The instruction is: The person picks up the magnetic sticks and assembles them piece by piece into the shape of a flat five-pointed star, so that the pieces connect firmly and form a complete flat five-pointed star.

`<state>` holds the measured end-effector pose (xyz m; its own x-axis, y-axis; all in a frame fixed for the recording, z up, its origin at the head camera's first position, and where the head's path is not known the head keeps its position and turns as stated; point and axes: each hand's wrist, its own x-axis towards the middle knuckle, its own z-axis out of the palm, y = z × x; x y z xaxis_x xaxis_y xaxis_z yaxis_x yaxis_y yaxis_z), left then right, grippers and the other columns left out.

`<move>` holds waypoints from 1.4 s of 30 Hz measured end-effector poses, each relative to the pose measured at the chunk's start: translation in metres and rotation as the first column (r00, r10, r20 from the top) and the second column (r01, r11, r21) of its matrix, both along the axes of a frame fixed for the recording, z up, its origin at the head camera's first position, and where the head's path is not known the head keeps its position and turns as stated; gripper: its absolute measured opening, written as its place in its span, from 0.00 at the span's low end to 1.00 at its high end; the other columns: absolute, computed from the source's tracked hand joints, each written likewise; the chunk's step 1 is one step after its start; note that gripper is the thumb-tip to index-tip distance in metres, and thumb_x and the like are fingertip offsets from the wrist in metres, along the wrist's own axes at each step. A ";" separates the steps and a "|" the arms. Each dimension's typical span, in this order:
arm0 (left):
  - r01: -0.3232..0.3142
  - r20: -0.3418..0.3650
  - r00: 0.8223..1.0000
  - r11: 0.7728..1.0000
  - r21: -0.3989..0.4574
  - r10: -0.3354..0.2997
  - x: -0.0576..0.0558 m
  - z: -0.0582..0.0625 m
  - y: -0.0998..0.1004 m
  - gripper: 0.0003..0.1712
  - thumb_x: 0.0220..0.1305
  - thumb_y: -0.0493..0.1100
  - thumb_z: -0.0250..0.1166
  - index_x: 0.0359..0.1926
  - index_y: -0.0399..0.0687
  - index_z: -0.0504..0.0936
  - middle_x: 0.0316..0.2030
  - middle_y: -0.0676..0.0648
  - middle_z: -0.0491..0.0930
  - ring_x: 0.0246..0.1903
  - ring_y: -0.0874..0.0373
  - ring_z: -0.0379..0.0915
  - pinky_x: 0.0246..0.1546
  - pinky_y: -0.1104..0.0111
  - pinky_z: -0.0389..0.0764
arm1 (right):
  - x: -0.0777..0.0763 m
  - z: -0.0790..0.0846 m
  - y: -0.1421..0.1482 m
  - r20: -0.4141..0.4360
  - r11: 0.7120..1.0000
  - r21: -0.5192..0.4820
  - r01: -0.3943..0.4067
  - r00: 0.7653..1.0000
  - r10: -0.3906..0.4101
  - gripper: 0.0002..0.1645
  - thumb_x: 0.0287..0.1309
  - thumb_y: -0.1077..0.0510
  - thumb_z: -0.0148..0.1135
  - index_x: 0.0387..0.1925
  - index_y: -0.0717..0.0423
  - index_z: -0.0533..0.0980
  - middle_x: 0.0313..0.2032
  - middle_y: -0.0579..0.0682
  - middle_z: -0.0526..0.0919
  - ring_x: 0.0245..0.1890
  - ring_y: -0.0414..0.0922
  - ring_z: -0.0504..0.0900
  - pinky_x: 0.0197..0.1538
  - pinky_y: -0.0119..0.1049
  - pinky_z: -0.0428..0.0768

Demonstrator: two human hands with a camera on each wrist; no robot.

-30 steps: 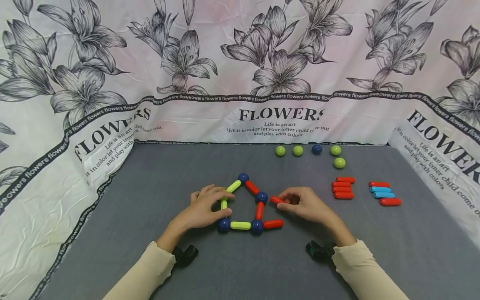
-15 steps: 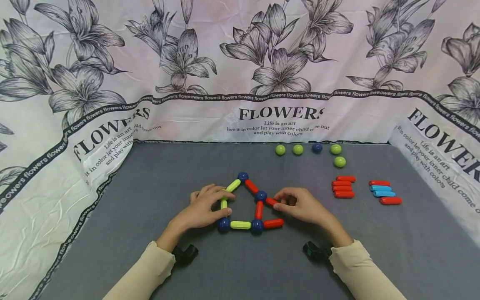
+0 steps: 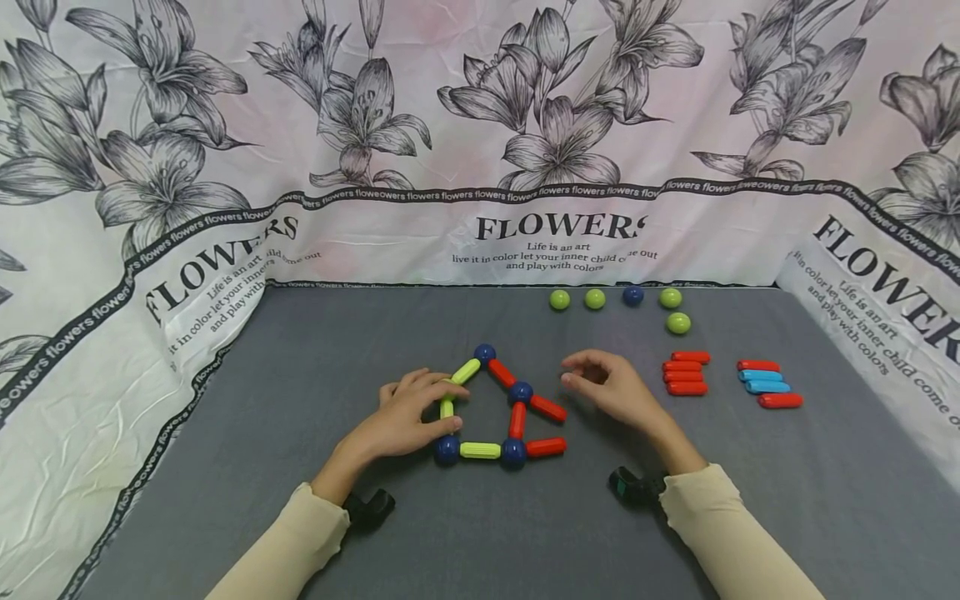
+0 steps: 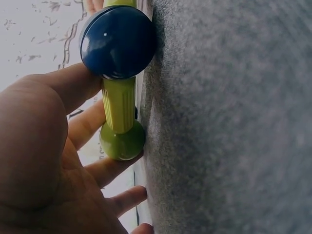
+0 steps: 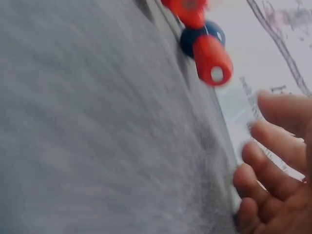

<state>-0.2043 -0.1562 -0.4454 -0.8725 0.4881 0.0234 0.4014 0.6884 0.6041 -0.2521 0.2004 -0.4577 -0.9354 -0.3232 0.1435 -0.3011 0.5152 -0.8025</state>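
A frame of magnetic rods and balls lies on the grey cloth: blue balls (image 3: pixel 513 451), yellow-green rods (image 3: pixel 480 451) and red rods (image 3: pixel 517 421). Two red rods stick out to the right, the upper one (image 3: pixel 548 408) from the right-hand blue ball (image 3: pixel 521 393). My left hand (image 3: pixel 408 417) grips the frame's left side. In the left wrist view its thumb touches a blue ball (image 4: pixel 118 42), while fingers reach around a green ball (image 4: pixel 123 139), which the hand mostly hides from the head view. My right hand (image 3: pixel 615 392) hovers right of the upper red rod, fingers loosely bent around nothing.
Several green balls (image 3: pixel 559 300) and a blue ball (image 3: pixel 633 296) lie along the back edge. To the right are a stack of red rods (image 3: pixel 686 376) and a group of red and blue rods (image 3: pixel 765 382). A flower-printed curtain (image 3: pixel 555 233) stands behind.
My right hand has brought a red rod to the right-hand blue ball, let it go there, and moved back up and right. The left hand has stayed in place.
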 end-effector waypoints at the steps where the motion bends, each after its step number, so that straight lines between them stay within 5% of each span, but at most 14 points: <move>1: -0.001 0.001 1.000 1.000 -0.001 0.001 0.000 0.000 -0.001 0.23 0.70 0.56 0.65 0.64 0.63 0.79 0.72 0.47 0.68 0.76 0.41 0.51 0.64 0.37 0.49 | -0.005 0.000 0.001 -0.009 0.999 -0.012 0.046 0.999 -0.046 0.17 0.66 0.56 0.68 0.52 0.60 0.82 0.40 0.56 0.84 0.32 0.37 0.78 0.34 0.30 0.76; 9: -0.005 0.018 1.000 1.000 -0.011 0.005 0.000 0.002 -0.003 0.23 0.69 0.56 0.65 0.64 0.63 0.79 0.72 0.46 0.68 0.76 0.42 0.51 0.64 0.37 0.49 | -0.049 0.001 0.007 0.038 0.919 -0.097 0.381 0.924 -0.379 0.31 0.66 0.53 0.67 0.67 0.57 0.72 0.58 0.65 0.77 0.23 0.31 0.74 0.25 0.30 0.75; 15: -0.004 0.020 1.000 1.000 -0.026 0.004 -0.001 0.002 0.000 0.24 0.69 0.57 0.65 0.64 0.65 0.79 0.73 0.47 0.68 0.77 0.41 0.49 0.65 0.37 0.48 | -0.076 -0.002 0.015 0.119 0.866 -0.148 0.479 0.877 -0.465 0.36 0.67 0.53 0.65 0.73 0.50 0.67 0.67 0.61 0.70 0.21 0.31 0.76 0.21 0.30 0.75; 23: 0.001 0.015 1.000 1.000 -0.025 -0.001 -0.002 -0.003 -0.001 0.24 0.70 0.58 0.65 0.64 0.66 0.78 0.73 0.48 0.67 0.77 0.40 0.49 0.66 0.37 0.48 | -0.103 0.001 0.024 0.146 0.938 -0.025 0.346 0.929 -0.339 0.40 0.69 0.56 0.63 0.78 0.50 0.60 0.74 0.62 0.63 0.21 0.34 0.76 0.21 0.34 0.75; 27: -0.005 0.009 1.000 0.999 -0.032 0.005 -0.002 -0.003 -0.003 0.23 0.70 0.58 0.65 0.64 0.67 0.78 0.73 0.48 0.68 0.77 0.41 0.49 0.65 0.37 0.49 | -0.108 0.001 0.025 0.171 0.958 0.017 0.286 0.943 -0.285 0.34 0.69 0.57 0.63 0.74 0.50 0.67 0.67 0.61 0.71 0.23 0.36 0.77 0.23 0.35 0.75; 34: -0.015 0.021 1.000 0.999 -0.039 0.015 -0.002 0.000 -0.001 0.23 0.69 0.57 0.65 0.64 0.65 0.79 0.73 0.48 0.68 0.77 0.40 0.49 0.65 0.36 0.48 | -0.092 0.001 0.024 0.153 0.977 0.021 0.210 0.965 -0.211 0.29 0.66 0.57 0.66 0.67 0.55 0.73 0.60 0.62 0.78 0.26 0.37 0.77 0.28 0.34 0.77; 42: -0.017 0.019 1.000 0.999 -0.039 0.018 -0.001 -0.001 0.000 0.23 0.70 0.58 0.64 0.64 0.66 0.79 0.73 0.48 0.68 0.77 0.41 0.49 0.65 0.36 0.49 | -0.063 0.002 0.025 0.105 0.998 0.058 0.024 0.994 -0.030 0.26 0.63 0.57 0.70 0.61 0.59 0.77 0.58 0.62 0.80 0.28 0.37 0.77 0.35 0.32 0.79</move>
<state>-0.2058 -0.1567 -0.4461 -0.8810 0.4730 -0.0122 0.3777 0.7184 0.5841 -0.3155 0.2258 -0.4558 -0.9528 -0.3026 0.0250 -0.2012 0.5674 -0.7985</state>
